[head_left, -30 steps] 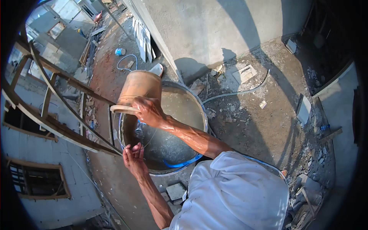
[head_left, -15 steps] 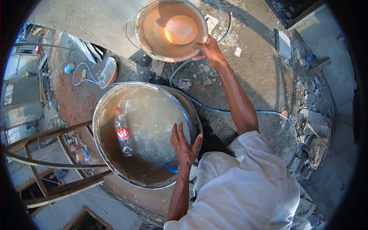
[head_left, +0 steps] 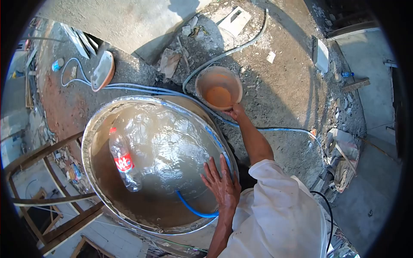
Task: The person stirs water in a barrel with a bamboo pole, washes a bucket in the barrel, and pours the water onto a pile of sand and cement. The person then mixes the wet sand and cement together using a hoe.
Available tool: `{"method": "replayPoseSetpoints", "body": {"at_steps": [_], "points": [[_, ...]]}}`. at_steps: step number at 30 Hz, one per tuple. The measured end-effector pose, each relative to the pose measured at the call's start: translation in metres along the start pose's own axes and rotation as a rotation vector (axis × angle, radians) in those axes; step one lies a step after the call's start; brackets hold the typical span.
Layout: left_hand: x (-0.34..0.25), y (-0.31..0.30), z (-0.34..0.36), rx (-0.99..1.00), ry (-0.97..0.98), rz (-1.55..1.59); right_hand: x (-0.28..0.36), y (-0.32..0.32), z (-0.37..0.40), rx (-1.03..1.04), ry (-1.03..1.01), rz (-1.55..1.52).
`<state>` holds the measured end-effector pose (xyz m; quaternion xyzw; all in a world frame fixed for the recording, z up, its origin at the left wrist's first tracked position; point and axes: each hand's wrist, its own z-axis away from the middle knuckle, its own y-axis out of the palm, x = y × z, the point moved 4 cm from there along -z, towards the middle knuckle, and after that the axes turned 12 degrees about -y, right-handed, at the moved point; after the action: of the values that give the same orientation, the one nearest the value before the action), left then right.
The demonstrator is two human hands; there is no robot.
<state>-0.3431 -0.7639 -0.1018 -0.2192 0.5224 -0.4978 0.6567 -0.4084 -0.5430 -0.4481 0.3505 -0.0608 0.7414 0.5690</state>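
- Left hand (head_left: 223,187): one, open, fingers spread, holding nothing, at three to four o'clock over the rim of the drum (head_left: 87,151); contact cannot be confirmed.
- Wooden frame (head_left: 64,191): one, slatted, at eight to nine o'clock from the drum.
- Basin (head_left: 103,71): one, oval, pale inside, tilted, at eleven o'clock outside.
- Bottle (head_left: 122,160): one, clear plastic, red cap; red label, white letters, "Vit" legible; in the drum at nine o'clock.
- Drum: one, round, rim crusted, holding cloudy, rippled water.
- Blue hose (head_left: 195,210): one end inside, at five o'clock.
- Bucket (head_left: 219,88): one, round, orange-brown inside, mouth upward, at one o'clock outside the drum.
- Right hand (head_left: 234,112): one, fingers closed on the bucket's rim at five o'clock.
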Motion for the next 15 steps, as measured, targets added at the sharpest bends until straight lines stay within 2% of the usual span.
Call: {"method": "replayPoseSetpoints", "body": {"at_steps": [4, 6, 7, 9, 10, 12, 13, 15], "points": [[-0.004, -0.007, -0.002, 0.035, -0.063, 0.035, -0.045, -0.019, -0.022, -0.068, 0.112, 0.154], [0.001, -0.002, 0.0, 0.054, -0.072, 0.036, -0.069, -0.035, -0.046, 0.015, 0.199, 0.427], [0.002, 0.0, -0.001, 0.078, -0.068, 0.031, -0.069, -0.036, -0.048, 0.029, 0.197, 0.439], [0.004, 0.0, -0.001, 0.082, -0.086, 0.029, -0.056, -0.041, -0.034, -0.012, 0.131, 0.853], [0.002, 0.0, -0.001, 0.063, -0.076, 0.035, -0.043, -0.033, -0.018, -0.001, 0.13, 0.866], [-0.004, -0.005, -0.001, 0.034, -0.079, 0.053, -0.014, -0.017, 0.01, 0.08, 0.134, 1.147], [-0.005, -0.009, -0.001, -0.009, -0.116, 0.06, -0.028, -0.048, -0.02, -0.014, 0.108, 1.125], [-0.007, -0.011, -0.002, 0.053, -0.1, 0.056, 0.0, -0.063, -0.063, 0.248, 0.098, 0.865]]}}
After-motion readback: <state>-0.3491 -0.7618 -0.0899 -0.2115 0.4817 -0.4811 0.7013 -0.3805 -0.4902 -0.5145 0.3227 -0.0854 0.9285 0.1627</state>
